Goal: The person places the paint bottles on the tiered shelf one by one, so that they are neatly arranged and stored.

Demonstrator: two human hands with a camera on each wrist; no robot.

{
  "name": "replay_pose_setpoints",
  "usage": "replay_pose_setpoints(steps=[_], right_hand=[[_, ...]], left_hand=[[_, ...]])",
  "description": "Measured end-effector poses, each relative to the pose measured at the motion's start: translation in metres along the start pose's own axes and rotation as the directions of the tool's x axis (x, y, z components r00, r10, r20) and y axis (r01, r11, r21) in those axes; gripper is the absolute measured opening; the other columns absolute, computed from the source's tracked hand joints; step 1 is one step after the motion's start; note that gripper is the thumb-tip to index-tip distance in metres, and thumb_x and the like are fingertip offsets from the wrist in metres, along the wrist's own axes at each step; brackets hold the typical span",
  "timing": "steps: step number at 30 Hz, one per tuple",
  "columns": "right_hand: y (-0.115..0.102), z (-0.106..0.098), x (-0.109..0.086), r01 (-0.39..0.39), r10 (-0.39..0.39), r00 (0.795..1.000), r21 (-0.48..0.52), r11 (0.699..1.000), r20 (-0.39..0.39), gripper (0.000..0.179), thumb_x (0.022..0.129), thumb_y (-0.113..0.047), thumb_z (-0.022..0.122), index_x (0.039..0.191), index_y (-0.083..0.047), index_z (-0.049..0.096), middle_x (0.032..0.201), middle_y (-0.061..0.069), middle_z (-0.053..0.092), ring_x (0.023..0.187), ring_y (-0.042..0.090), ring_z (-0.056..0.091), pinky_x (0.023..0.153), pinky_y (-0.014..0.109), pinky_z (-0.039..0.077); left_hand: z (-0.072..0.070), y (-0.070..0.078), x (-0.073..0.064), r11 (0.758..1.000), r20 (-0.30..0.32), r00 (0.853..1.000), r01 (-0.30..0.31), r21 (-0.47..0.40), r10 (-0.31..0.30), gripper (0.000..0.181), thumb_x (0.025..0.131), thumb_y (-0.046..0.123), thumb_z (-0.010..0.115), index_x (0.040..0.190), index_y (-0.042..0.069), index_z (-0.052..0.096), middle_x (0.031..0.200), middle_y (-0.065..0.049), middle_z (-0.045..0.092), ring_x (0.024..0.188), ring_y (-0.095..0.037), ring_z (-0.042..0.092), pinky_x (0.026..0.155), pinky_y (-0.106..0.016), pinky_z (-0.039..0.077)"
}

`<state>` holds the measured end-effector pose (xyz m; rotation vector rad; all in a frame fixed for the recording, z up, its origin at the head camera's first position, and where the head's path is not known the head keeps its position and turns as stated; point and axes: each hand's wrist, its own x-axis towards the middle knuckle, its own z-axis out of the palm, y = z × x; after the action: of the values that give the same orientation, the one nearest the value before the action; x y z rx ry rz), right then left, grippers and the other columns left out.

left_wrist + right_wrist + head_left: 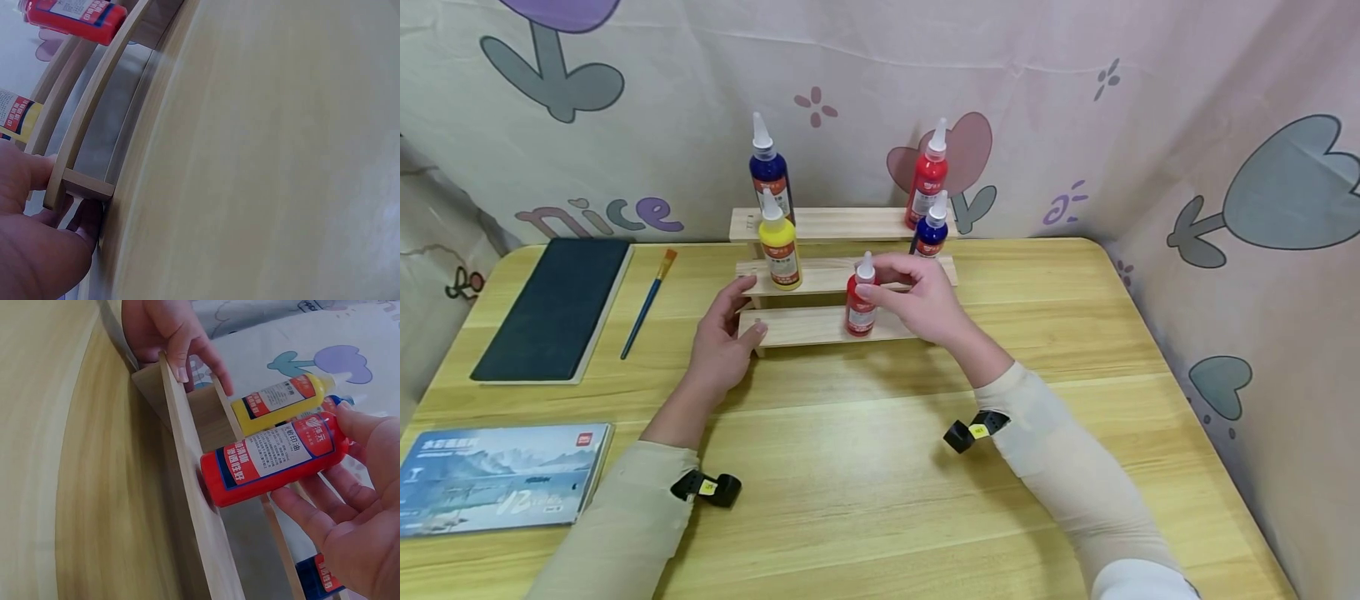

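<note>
A three-step wooden rack (797, 327) stands at the back of the table with squeeze bottles on it. My right hand (925, 302) pinches a small red bottle (860, 315) near its white nozzle cap; the bottle's base meets the lowest step. With thumb on top, my left hand (718, 343) grips the left end of that step. On the middle step are a yellow bottle (781, 257) at left and a blue bottle (930, 239) at right, partly hidden. The top step bears a blue bottle (769, 172) at left and a red bottle (927, 185) at right.
Left of the rack lie a dark notebook (553, 312) and a paintbrush (650, 304). A blue landscape-covered pad (501, 479) is at the front left. A printed curtain (865, 67) hangs right behind the rack and along the right side of the table (850, 467).
</note>
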<state>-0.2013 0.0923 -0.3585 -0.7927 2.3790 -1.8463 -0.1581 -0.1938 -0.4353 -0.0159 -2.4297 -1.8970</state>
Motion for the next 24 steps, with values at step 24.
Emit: replay_pose_setpoints(steps=[24], right_hand=[[-0.016, 0.007, -0.011, 0.005, -0.006, 1.0, 0.037, 0.999, 0.017, 0.038, 0.091, 0.003, 0.07, 0.128, 0.006, 0.063, 0.12, 0.018, 0.066, 0.11, 0.029, 0.064, 0.093, 0.047, 0.052]], left_hand=[[0.003, 0.008, -0.005, 0.991, -0.03, 1.0, 0.012, 0.131, -0.008, 0.065, 0.099, -0.002, 0.055, 0.155, 0.027, 0.038, 0.157, -0.001, 0.034, 0.14, -0.03, 0.034, 0.114, -0.048, 0.027]])
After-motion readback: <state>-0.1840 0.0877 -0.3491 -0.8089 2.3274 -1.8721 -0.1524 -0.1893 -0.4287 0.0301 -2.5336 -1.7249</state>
